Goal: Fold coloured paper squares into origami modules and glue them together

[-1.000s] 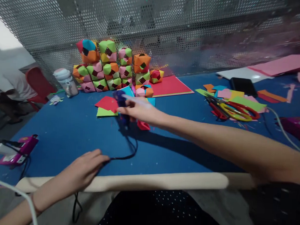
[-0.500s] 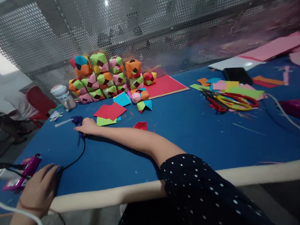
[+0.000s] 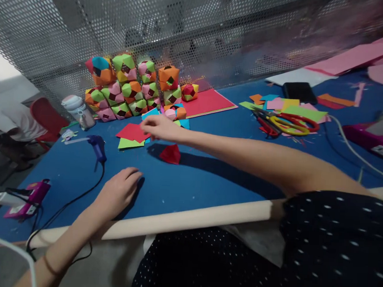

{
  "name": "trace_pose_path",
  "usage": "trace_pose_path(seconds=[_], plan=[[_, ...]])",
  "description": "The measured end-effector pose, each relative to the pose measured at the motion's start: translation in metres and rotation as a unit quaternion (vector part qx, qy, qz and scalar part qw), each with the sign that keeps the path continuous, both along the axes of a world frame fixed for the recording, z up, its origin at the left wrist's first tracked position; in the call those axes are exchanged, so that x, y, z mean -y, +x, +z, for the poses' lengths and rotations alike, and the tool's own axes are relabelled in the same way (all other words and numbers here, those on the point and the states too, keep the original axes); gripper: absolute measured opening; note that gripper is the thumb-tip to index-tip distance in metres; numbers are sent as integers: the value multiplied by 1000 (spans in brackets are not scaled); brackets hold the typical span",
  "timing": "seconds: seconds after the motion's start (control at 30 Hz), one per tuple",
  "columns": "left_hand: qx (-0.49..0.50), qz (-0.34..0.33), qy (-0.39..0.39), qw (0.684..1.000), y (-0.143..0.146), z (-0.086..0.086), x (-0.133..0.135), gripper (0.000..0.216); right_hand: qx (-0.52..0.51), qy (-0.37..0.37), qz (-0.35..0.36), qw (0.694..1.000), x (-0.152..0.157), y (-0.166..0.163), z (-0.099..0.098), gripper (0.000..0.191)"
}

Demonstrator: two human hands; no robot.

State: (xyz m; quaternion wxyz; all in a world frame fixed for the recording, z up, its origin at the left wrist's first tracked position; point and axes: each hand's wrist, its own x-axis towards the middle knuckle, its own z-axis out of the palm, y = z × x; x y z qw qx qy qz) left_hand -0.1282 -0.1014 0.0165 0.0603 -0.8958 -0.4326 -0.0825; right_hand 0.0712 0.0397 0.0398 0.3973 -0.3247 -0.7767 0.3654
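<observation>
My right hand reaches across the blue table and hovers over the red paper square, fingers loosely curled; whether it grips anything is unclear. My left hand lies palm down on the table near the front edge, fingers together, holding nothing. A blue glue gun lies on the table to the left of both hands, its black cord trailing off the edge. A folded red paper piece sits just below my right forearm.
A stack of coloured paper cubes stands against the perforated metal screen. A bottle is left of it. Scissors and paper scraps lie at right, with a black phone. Pink devices sit at both sides.
My right hand put the blue glue gun down at the left and moved right to the red paper. My left hand slid from the cord toward the table's middle.
</observation>
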Motion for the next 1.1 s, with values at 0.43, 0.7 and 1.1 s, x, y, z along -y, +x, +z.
trace_pose_path(seconds=[0.43,0.7,1.1], plan=[[252,59,-150,954,94,-11,-97,21,116,48,-15,992,26,104,-63,22],[338,106,-172,919,99,-20,-79,19,137,115,-21,984,26,101,-70,11],[360,99,-152,915,106,-23,-66,18,37,156,5,987,44,100,-63,16]])
